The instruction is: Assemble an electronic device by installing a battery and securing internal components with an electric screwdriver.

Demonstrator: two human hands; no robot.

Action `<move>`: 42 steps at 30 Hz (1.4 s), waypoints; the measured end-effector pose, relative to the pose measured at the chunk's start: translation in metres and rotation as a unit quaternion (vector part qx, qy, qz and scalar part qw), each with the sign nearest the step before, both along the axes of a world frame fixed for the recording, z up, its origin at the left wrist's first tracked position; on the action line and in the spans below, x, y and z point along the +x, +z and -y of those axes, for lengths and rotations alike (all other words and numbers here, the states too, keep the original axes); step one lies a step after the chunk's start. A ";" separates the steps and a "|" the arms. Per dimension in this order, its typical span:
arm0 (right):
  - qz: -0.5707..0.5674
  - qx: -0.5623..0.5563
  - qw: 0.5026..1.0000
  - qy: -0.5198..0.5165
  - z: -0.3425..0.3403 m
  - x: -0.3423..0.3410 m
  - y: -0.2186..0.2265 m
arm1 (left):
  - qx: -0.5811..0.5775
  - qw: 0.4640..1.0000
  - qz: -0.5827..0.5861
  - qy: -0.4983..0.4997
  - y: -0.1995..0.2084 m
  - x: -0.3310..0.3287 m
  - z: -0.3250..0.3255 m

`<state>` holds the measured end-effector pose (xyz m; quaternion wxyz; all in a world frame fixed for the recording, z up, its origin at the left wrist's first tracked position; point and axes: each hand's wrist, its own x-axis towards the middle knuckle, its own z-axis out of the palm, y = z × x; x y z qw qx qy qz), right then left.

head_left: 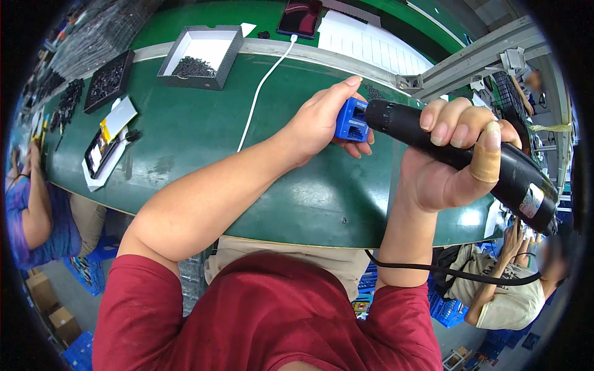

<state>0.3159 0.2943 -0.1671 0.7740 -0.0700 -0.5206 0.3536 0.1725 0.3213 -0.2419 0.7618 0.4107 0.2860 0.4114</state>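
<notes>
My right hand [451,154] is wrapped round a black electric screwdriver [408,123], which lies slantwise with its nose toward the left. A tan wrap covers one digit of that hand. In my left hand [322,120] is a small blue block with openings [352,120], which looks like a screwdriver magnetizer. The screwdriver's nose is right at the block's right side; whether its bit sits in an opening I cannot tell. From the screwdriver's rear end a black cord [445,270] loops back below my right forearm.
On the green workbench [204,136] stand a box of small black parts [198,68] and a black tray [108,83]. An opened device [102,151] lies at left. A white cable [263,80] runs to a phone [300,17]. Co-workers sit left [43,216] and right [501,297].
</notes>
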 end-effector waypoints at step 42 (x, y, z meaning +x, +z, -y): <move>0.089 0.014 0.996 -0.017 0.026 0.008 0.000 | 0.015 0.996 0.088 0.003 -0.003 0.007 0.008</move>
